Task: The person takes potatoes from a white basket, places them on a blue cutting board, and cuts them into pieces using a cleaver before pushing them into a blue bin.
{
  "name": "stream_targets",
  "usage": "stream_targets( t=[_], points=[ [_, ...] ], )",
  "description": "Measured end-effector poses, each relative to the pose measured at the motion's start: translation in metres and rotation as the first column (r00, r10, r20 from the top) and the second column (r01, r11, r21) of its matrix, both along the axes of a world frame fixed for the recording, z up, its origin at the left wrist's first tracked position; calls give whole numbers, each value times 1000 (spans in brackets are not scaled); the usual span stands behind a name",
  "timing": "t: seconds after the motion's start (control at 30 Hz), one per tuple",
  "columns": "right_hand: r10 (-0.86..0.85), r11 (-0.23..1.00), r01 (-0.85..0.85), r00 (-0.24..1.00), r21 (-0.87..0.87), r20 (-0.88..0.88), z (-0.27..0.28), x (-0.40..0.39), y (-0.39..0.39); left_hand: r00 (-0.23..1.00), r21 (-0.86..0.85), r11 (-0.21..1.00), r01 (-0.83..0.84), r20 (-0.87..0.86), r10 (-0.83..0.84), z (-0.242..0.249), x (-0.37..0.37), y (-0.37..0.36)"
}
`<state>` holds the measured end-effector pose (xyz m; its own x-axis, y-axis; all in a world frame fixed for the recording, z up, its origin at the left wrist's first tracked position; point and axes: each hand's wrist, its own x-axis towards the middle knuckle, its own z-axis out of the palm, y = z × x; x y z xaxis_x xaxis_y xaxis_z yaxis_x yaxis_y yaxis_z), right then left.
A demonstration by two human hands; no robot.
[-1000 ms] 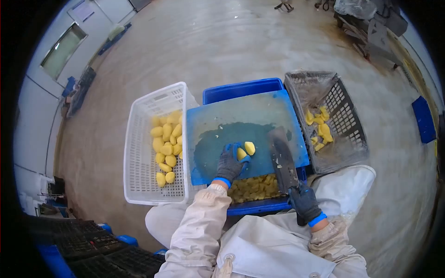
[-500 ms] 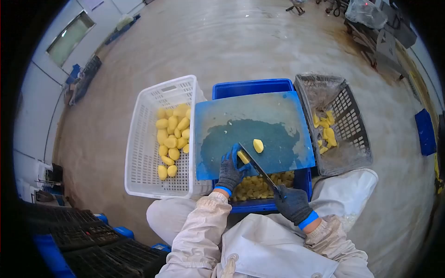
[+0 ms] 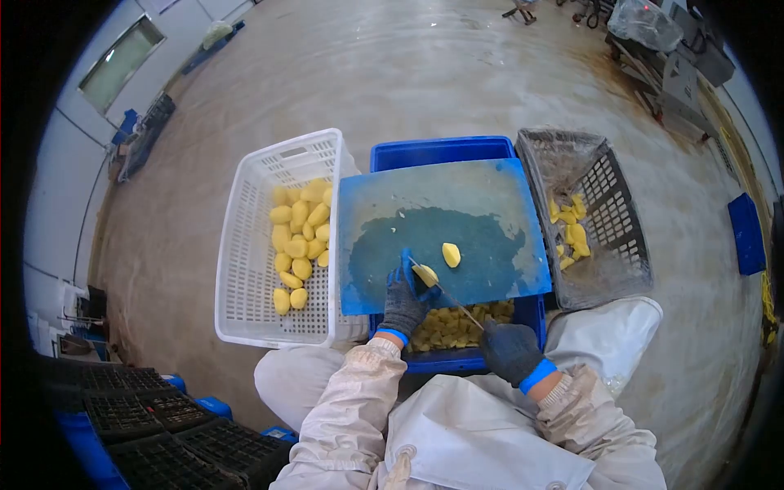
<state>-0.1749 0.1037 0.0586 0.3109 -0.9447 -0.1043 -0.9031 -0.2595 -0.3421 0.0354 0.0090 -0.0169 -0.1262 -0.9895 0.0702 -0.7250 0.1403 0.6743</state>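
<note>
A blue cutting board (image 3: 457, 188) with a wet, darker patch lies over a blue crate (image 3: 535, 314). At the board's near edge, my gloved left hand (image 3: 405, 304) is closed on a piece of peeled potato (image 3: 426, 275). The gloved right hand (image 3: 513, 353) grips a knife (image 3: 460, 307) by its handle, its blade slanting up to the left against that piece. Another potato piece (image 3: 451, 255) rests on the board, apart from both hands. Cut potato chunks (image 3: 441, 330) show in the crate below the board's near edge.
On the left stands a white perforated basket (image 3: 233, 282) with several peeled potatoes (image 3: 299, 233). A dark, plastic-lined basket (image 3: 625, 220) with yellow potato scraps (image 3: 576, 237) is on the right. Black crates (image 3: 155, 408) are stacked at lower left.
The knife blade has turned and now shows edge-on, still at the potato piece in my left hand. My right hand has shifted slightly. The view has moved a little.
</note>
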Motion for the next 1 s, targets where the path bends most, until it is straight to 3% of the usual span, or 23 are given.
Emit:
stream_targets(
  t=[0.1,0.23,0.3,0.37,0.4,0.5,0.63,0.7,0.77,0.8,0.83,0.9,0.93,0.97,1.0],
  points=[
    [-17,995,31,990,100,-137,-8,6,-15,999,-26,1000,4,-35,-5,1,0,-2],
    [-35,991,48,994,127,-104,-13,-2,-21,996,-35,999,-23,-86,20,5,-3,2],
    [-93,983,88,996,160,20,-13,-8,-23,995,-10,1000,-26,-99,25,7,1,1],
    [-135,976,116,987,183,93,-12,-12,-19,931,-3,1000,-27,-365,25,2,12,3],
    [-173,968,139,972,209,156,-11,-13,-16,935,-7,1000,-30,-355,26,3,16,5],
    [-301,949,247,895,196,328,-15,-14,1,762,65,997,29,-647,20,10,18,13],
    [-337,941,296,855,162,394,-29,-21,11,634,178,980,86,-768,84,37,9,10],
    [-391,918,311,817,248,424,-25,-22,11,694,146,987,59,-717,65,53,-2,-4],
    [-449,890,343,774,300,446,-30,-22,12,591,104,969,224,-805,-50,117,-42,-22],
    [-499,862,367,731,349,464,-34,-24,12,587,107,968,228,-808,-49,134,-59,-41],
    [-504,859,367,735,358,455,-38,-25,17,525,3,977,214,-844,-113,147,-73,-57],
    [-455,890,373,716,262,529,-41,-29,13,462,-121,976,181,-866,-193,151,-71,-71],
    [-450,893,377,713,247,537,-39,-30,8,813,-97,977,190,-542,-212,144,-55,-84],
    [-534,844,397,578,360,616,-36,-29,9,978,-62,981,183,-92,-188,130,-45,-92],
    [-614,787,392,426,476,665,-36,-28,12,976,47,981,190,95,-193,112,-42,-87]
  ],
)
